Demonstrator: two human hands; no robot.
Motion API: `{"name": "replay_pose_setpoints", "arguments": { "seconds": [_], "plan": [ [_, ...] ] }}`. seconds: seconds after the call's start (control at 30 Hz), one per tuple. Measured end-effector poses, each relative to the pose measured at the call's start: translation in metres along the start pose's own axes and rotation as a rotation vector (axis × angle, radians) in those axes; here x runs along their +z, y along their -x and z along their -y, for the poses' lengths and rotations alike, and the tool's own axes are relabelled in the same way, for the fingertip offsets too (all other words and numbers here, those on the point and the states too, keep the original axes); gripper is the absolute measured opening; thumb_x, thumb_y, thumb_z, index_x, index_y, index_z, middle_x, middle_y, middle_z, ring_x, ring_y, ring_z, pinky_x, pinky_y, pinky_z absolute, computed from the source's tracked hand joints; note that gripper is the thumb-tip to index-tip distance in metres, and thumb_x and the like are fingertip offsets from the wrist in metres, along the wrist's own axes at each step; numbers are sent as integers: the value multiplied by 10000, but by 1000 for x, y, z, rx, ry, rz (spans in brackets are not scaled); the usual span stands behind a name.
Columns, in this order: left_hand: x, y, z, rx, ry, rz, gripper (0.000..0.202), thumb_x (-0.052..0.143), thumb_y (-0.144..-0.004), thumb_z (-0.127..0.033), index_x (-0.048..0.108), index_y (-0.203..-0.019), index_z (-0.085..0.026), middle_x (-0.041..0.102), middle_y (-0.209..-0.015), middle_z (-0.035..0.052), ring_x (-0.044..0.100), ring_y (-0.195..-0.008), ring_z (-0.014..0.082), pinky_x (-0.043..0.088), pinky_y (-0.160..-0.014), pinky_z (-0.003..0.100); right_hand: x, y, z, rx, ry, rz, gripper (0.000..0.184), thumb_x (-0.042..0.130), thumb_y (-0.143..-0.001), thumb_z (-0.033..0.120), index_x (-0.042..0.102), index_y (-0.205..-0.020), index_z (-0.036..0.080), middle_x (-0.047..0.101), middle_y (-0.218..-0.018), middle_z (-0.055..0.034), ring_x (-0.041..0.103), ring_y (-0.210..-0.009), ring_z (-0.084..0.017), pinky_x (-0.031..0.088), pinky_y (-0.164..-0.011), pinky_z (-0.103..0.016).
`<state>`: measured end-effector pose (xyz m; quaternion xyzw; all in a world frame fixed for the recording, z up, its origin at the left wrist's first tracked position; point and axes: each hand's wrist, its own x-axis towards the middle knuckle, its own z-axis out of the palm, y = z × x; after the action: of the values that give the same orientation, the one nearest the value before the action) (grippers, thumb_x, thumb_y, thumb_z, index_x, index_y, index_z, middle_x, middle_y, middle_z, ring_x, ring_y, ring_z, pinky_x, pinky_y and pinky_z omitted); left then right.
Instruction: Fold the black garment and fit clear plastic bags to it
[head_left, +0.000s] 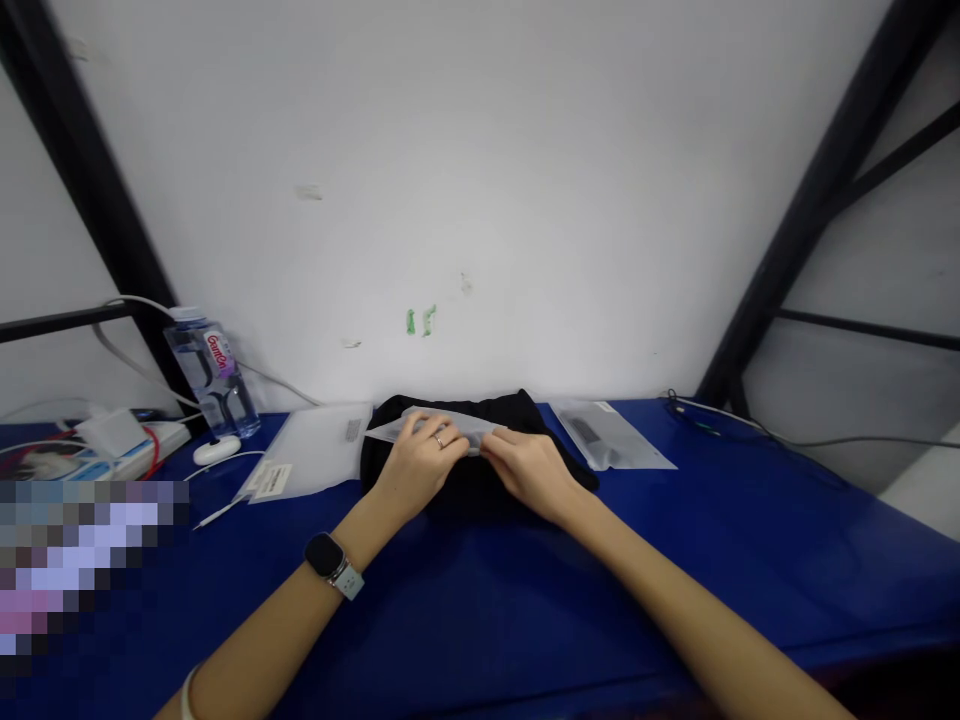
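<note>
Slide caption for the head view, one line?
Left hand and right hand hold a translucent bag over black fabric on a blue table.

Clock from view centre. Tabletop (480,620): saturated blue. Wall (562,200): off-white/grey; green marks (420,320) at 10. Frame post (810,220) at 2: black. Held pouch (484,424), 6: milky translucent white, on black cloth (465,490). Flat pouch (311,440), 8: same milky tone, white label (271,481) w/ dark print. Bottle (232,400), 9: clear, bluish tint, red lettering on white/purple label. Watch (325,555), 7–8: black face, pale grey strap. Red cable (155,450), 9.
</note>
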<state>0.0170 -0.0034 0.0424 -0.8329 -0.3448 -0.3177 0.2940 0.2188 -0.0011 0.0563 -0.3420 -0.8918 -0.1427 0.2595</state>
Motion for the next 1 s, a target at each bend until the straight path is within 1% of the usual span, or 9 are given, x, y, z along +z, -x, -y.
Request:
{"name": "replay_pose_setpoints", "arguments": {
  "seconds": [0.13, 0.27, 0.43, 0.57, 0.63, 0.73, 0.83, 0.9, 1.0],
  "plan": [
    [-7, 7, 30, -115, -48, 53, 198, 467, -923, -163, 637, -834, -211, 686, -875, 46, 560, -979, 228, 365, -856, 410, -10, -2, -15, 111, 144, -6, 246, 366, -965, 203, 597, -879, 203, 631, -745, -20, 546, -620, -127, 239, -524, -258],
    [-8, 19, 62, -249, -73, 39, 192, 477, -922, -205, 647, -834, -227, 694, -904, 50, 552, -980, 241, 354, -854, 424, -13, -1, -31, 242, 192, -20, 241, 372, -962, 217, 607, -908, 218, 666, -790, -20, 563, -613, -132, 210, -522, -266],
    [-12, 26, 77, -302, -133, 21, 204, 459, -939, -250, 646, -860, -233, 698, -910, 53, 544, -995, 249, 342, -863, 425, -11, 0, -35, 316, 202, -39, 233, 390, -961, 244, 617, -907, 227, 679, -815, -21, 574, -611, -144, 211, -525, -267],
    [-17, 26, 78, -324, -127, 7, 178, 477, -932, -260, 638, -865, -222, 695, -911, 50, 545, -989, 245, 352, -846, 409, -12, 0, -36, 347, 195, -48, 236, 388, -962, 245, 618, -911, 226, 662, -806, -24, 575, -634, -160, 254, -532, -265],
    [-18, 25, 76, -322, -106, -3, 170, 479, -932, -252, 626, -862, -209, 691, -911, 49, 550, -976, 233, 363, -832, 391, -13, 0, -36, 300, 154, -64, 232, 380, -956, 213, 611, -940, 215, 652, -858, -44, 585, -710, -175, 322, -572, -262],
    [-18, 20, 67, -320, -65, -28, 180, 458, -940, -237, 617, -866, -199, 686, -913, 53, 554, -969, 218, 371, -832, 375, -12, -1, -31, 57, 80, -97, 239, 404, -910, 126, 588, -1043, 201, 602, -1108, -106, 554, -993, -217, 422, -778, -315],
    [-19, 13, 56, -294, -40, -34, 195, 438, -949, -235, 619, -890, -194, 684, -932, 58, 556, -962, 215, 376, -838, 375, -8, -3, -19, -154, 107, -90, 296, 429, -870, 72, 584, -1084, 207, 498, -1294, -131, 434, -1199, -263, 392, -937, -411],
    [-20, 10, 48, -253, -32, -33, 200, 431, -952, -232, 623, -917, -191, 685, -947, 59, 558, -960, 214, 377, -852, 379, -5, -4, -12, -157, 152, -102, 306, 419, -880, 65, 590, -1093, 202, 474, -1325, -140, 395, -1241, -278, 383, -956, -435],
    [-20, 6, 37, -188, -12, -63, 199, 437, -950, -218, 634, -954, -189, 692, -967, 58, 564, -973, 209, 385, -871, 380, -1, -4, -6, -36, 163, -119, 259, 471, -914, 179, 587, -1145, 201, 472, -1329, -159, 395, -1239, -297, 388, -954, -460]
  ]
}}
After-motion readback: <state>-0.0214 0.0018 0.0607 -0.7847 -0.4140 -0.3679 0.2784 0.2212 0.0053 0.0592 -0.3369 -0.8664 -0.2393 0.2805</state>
